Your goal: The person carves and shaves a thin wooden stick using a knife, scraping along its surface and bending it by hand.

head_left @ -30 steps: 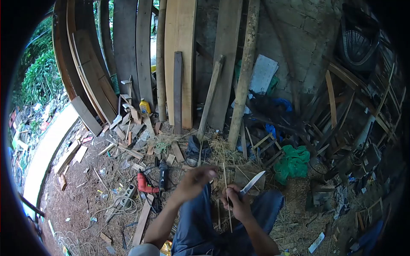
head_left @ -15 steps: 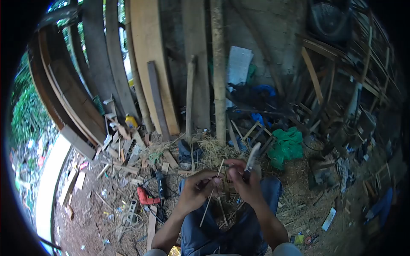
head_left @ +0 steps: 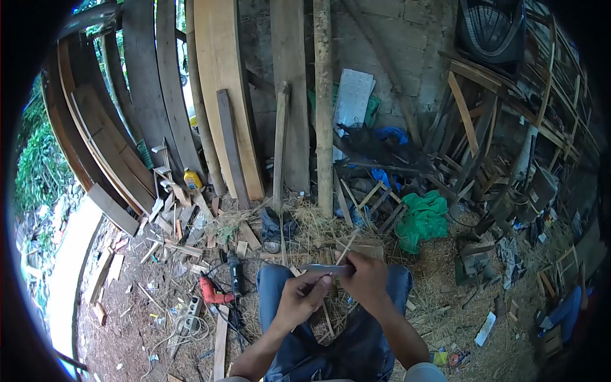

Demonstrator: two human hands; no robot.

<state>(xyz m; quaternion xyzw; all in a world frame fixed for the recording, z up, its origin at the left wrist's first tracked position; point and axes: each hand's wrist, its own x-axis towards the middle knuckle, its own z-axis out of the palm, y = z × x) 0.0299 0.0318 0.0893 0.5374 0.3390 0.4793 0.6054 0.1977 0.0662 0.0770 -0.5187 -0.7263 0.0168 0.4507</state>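
- Two hands, the left hand [head_left: 305, 298] and the right hand [head_left: 366, 281], meet in the head view above the person's blue trousers [head_left: 286, 356].
- The left hand is closed, thumb against fingers, apparently pinching a thin stick [head_left: 347, 246] that slants up and away between the hands; its lower end is hidden.
- The right hand is wrapped around the handle of a knife [head_left: 318, 268], its blade pointing leftward over the left fingers; whether the edge touches the stick cannot be told.
- The stick looks light, dry and fairly stiff, likely springy but apt to splinter if bent hard; a firm pinch near the blade, thumb clear of the edge, should steady it.
- The knife looks rigid, its metal probably slick, so the handle is the place to grip.
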